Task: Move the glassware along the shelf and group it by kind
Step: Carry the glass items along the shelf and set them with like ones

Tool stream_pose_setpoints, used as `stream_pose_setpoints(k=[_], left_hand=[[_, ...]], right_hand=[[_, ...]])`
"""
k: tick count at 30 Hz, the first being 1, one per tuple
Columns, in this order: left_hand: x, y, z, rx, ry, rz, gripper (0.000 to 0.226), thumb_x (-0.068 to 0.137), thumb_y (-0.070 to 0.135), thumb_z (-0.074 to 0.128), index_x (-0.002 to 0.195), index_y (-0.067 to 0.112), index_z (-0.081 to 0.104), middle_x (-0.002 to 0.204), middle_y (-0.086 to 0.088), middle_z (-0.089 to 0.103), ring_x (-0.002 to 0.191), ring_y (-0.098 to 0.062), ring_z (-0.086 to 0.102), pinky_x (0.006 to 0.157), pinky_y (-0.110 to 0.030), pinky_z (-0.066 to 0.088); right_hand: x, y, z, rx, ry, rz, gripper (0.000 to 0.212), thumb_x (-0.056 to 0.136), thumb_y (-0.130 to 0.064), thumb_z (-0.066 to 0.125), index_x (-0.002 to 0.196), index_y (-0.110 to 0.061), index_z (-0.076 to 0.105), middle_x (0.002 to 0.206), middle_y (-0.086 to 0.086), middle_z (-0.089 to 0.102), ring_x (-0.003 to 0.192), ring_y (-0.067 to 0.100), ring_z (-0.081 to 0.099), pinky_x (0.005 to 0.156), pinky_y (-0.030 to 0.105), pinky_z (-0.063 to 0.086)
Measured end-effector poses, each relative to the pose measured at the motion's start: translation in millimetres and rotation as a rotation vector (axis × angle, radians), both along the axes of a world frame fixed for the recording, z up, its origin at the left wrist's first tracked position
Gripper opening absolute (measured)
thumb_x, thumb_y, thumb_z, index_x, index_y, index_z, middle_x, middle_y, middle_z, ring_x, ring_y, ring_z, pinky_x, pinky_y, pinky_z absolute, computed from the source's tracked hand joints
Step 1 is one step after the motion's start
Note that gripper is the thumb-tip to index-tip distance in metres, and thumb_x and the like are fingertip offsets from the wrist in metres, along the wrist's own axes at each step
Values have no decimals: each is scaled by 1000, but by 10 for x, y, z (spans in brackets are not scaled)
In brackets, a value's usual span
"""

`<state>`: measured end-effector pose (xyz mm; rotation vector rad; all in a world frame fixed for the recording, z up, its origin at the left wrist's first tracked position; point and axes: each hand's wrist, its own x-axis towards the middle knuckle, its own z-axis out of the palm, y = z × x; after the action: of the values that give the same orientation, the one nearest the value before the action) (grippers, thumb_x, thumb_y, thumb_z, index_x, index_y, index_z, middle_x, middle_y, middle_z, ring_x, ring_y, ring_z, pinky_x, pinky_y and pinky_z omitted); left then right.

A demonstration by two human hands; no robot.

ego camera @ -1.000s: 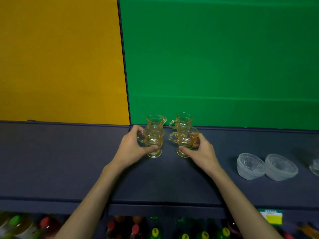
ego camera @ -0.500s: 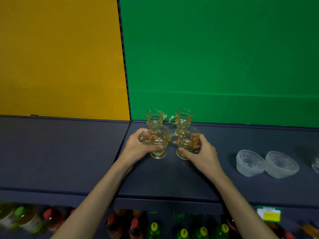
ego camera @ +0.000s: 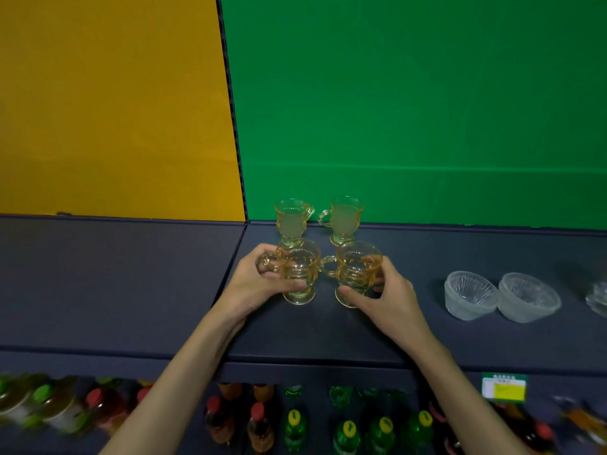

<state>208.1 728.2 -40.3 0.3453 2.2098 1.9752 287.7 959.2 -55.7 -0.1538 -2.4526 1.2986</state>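
Four amber footed glass mugs stand in a square on the dark shelf (ego camera: 328, 336). My left hand (ego camera: 259, 284) grips the front left mug (ego camera: 300, 274), whose handle points left under my fingers. My right hand (ego camera: 387, 297) holds the front right mug (ego camera: 356, 270), thumb at its foot. Both front mugs rest on the shelf, almost touching each other. Behind them, against the green wall, stand the back left mug (ego camera: 291, 221) and the back right mug (ego camera: 345, 218), untouched. To the right sit two clear ribbed glass bowls (ego camera: 469, 295) (ego camera: 528, 297) side by side.
A third clear glass piece (ego camera: 599, 298) is cut off at the right edge. A seam (ego camera: 235, 254) splits the shelf left of the mugs. On the lower shelf stand several bottles (ego camera: 295, 428) with green and red caps, and a price tag (ego camera: 504, 387) hangs on the shelf front.
Both hands have drawn the two front mugs slightly closer together and nearer the back pair. The view has also shifted a little.
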Motion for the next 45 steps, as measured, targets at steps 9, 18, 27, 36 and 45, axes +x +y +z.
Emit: stream_pose_setpoints(k=[9,18,27,36,45], left_hand=[[30,-11,-27,8,20,-22,64,57,5,94,111,12,61,97,-4,78,85,-19,76,83,-31,57],[89,-108,31,7,44,-50,76,57,41,95,124,27,61,113,9,73,101,-11,71,92,-32,53],[-218,-228,370,-56,168,84,45,80,61,60,110,30,72,118,14,70,113,-8,65,103,-45,49],[-819,-81,685,-622,506,59,46,88,38,72,131,25,61,136,2,59,123,-18,56,94,-33,43],[-1146,203,634,-852,484,-107,87,79,34,79,154,29,34,156,-7,39,141,-28,38,115,-49,33]], right_hand=[[69,-7,21,-22,-12,2,47,73,-40,85,111,-35,57,100,-23,70,92,-11,62,81,15,48],[127,44,40,-25,-8,41,71,63,-70,79,122,-41,52,118,-21,65,107,-5,60,93,26,48],[4,174,436,-77,54,-20,60,85,-68,51,125,-24,60,117,-12,64,104,-8,58,89,22,47],[-723,365,904,304,-18,-73,50,88,-51,63,128,-21,57,123,-1,63,104,20,62,98,41,47],[-1244,335,1005,577,-213,18,79,86,-44,67,153,-22,32,154,13,40,138,32,42,113,46,36]])
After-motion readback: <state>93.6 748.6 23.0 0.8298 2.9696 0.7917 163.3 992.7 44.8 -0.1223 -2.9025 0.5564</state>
